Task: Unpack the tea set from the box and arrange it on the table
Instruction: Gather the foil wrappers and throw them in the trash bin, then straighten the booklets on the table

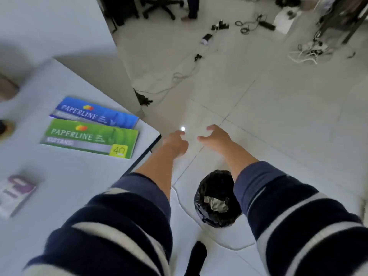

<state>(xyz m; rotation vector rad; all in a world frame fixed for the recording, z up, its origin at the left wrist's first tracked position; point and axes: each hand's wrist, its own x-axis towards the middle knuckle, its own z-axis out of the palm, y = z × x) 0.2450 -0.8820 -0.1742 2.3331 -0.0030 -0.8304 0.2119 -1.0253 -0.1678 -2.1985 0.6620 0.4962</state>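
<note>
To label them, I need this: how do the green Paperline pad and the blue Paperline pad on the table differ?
The green pad lies nearer the person; the blue pad lies beyond it. The green pad has a yellow corner reading "40"; the blue pad shows none. Both lie flat, side by side, near the table corner.

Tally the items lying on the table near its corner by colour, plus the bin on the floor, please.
Blue paper pack: 1
Green paper pack: 1
Purple and white box: 1
Black-lined bin: 1
Total: 4
Blurred items at the table's left edge not counted.
</note>
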